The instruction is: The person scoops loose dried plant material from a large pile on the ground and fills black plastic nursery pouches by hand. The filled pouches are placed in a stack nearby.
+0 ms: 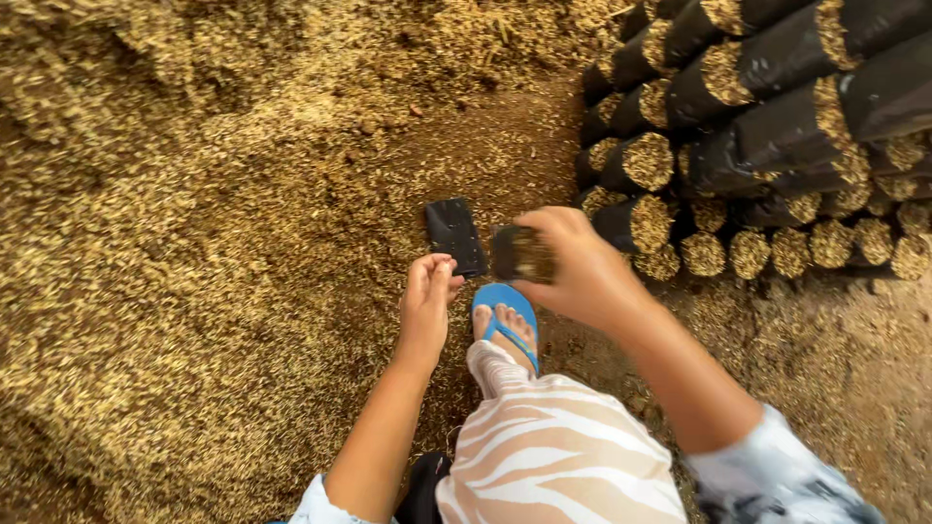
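At the centre of the frame we see a small black bag [519, 254] packed with straw-coloured husk, gripped in the right hand [573, 272] — its fingers are curled and pressed together around the bag's side, with the thumb underneath. The bag is blurred, so we cannot tell how full it is. Just left of it, the left hand [427, 301] hangs with its fingertips bunched together in a pinch; whether they hold any husk between them we cannot tell. Directly above the left hand, a flat empty black bag [454, 236] lies on the ground, touching or nearly touching the fingertips.

Below the two hands we note a foot in a blue sandal [505, 315], and beneath that a knee clothed in tan-and-white striped trousers [553, 456]. Pale blue sleeves [767, 475] show at the bottom edge.

The whole left half of the frame is filled by a heap of loose husk [175, 243], rising toward the upper left. In the upper right — well apart from the left hand, near the right one — filled black bags [767, 126] are stacked on their sides, open husk-filled ends facing us. Bare brown ground [515, 136] shows between heap and stack.
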